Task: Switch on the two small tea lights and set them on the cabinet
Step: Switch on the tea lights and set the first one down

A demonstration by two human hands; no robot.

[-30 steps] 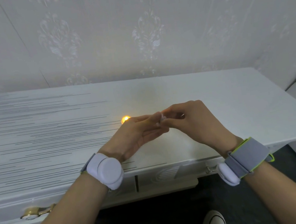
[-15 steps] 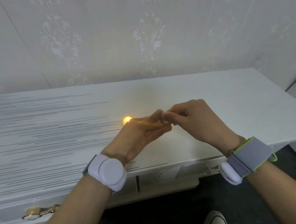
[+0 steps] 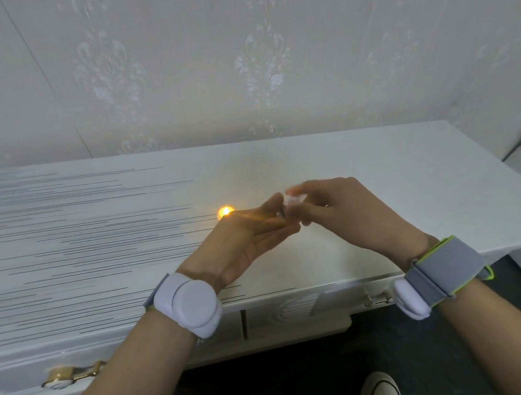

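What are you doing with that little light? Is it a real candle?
A person stands at a white cabinet. One small tea light already glows orange on the cabinet top, just behind the left hand. Both hands meet above the cabinet, and the right hand and the left pinch a second small white tea light between their fingertips. That one shows no glow yet, so it seems the person is working on switching it on. It is blurred, so its switch cannot be seen.

A pale wall point(image 3: 233, 51) patterned with faint ornaments is seen beyond the fingers. A dark floor point(image 3: 292, 375) is seen below them. A brass handle point(image 3: 72, 374) is fixed lower left.
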